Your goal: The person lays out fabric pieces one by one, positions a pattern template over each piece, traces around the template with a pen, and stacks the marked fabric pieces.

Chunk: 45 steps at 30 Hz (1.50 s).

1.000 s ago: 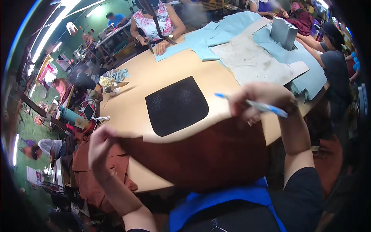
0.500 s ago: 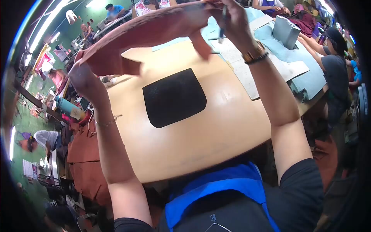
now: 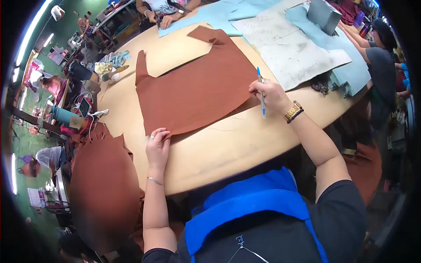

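A brown fabric piece (image 3: 197, 87) with two strap-like ends pointing away from me lies across the table. My left hand (image 3: 158, 144) pinches its near left corner between thumb and fingers. At the near right corner, my right hand (image 3: 272, 97) grips the fabric's edge, and the same hand holds a blue pen (image 3: 262, 98) upright between its fingers. Black shows as a thin strip beneath the fabric's far edge; the rest of what lies under it is hidden.
White pattern sheets (image 3: 289, 48) and light blue fabric (image 3: 210, 16) cover the table's far right, with a grey block (image 3: 323, 16) on top. Brown fabric (image 3: 105, 175) hangs at the left. A brush (image 3: 116, 72) lies at the far left. Co-workers sit across and at right.
Both hands have come down and toward me, bringing the brown fabric from the air onto the table. It now covers the black panel that lay in view.
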### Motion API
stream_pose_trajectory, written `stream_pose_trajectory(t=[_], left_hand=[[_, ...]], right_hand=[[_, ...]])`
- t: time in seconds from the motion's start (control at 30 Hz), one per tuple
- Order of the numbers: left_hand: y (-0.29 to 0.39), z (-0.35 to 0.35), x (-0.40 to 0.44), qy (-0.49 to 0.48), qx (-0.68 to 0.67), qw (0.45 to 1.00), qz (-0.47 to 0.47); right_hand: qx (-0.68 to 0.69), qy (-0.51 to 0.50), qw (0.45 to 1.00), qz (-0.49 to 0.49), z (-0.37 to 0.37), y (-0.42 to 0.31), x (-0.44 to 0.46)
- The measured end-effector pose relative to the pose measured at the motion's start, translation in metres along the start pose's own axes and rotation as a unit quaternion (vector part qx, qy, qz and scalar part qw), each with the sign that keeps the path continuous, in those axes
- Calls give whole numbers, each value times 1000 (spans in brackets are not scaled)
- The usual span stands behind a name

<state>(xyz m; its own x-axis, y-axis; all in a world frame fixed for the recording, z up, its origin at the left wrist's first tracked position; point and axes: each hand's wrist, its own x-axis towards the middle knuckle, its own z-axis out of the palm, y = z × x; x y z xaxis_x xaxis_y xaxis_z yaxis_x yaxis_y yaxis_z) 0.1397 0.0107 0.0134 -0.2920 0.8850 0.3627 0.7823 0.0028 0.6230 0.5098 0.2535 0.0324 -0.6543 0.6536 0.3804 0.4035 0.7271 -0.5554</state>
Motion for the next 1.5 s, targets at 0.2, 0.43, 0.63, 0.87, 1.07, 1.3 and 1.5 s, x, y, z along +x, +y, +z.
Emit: stream_pose_trajectory(t=[0.2, 0.43, 0.63, 0.87, 1.07, 1.3, 1.5], left_hand=[[26, -12, -41, -17, 66, 998, 4], [43, -26, -85, -32, 80, 996, 22], [58, -28, -100, -44, 172, 982, 57], [77, -8, -101, -84, 126, 984, 89], [75, -7, -102, -84, 45, 992, 84], [74, -9, -110, -80, 43, 992, 87], [78, -22, -102, -97, -102, 989, -40]], right_hand=[[-46, 30, 996, -64, -9, -22, -47], [-53, -76, 993, -77, -47, -47, -85], [138, 305, 922, 194, -66, 56, -91], [426, 367, 711, 423, -82, 70, -59], [371, 416, 641, 527, -86, 91, -32], [301, 455, 787, 286, -117, 69, 30], [312, 483, 811, 106, -212, -22, 77]])
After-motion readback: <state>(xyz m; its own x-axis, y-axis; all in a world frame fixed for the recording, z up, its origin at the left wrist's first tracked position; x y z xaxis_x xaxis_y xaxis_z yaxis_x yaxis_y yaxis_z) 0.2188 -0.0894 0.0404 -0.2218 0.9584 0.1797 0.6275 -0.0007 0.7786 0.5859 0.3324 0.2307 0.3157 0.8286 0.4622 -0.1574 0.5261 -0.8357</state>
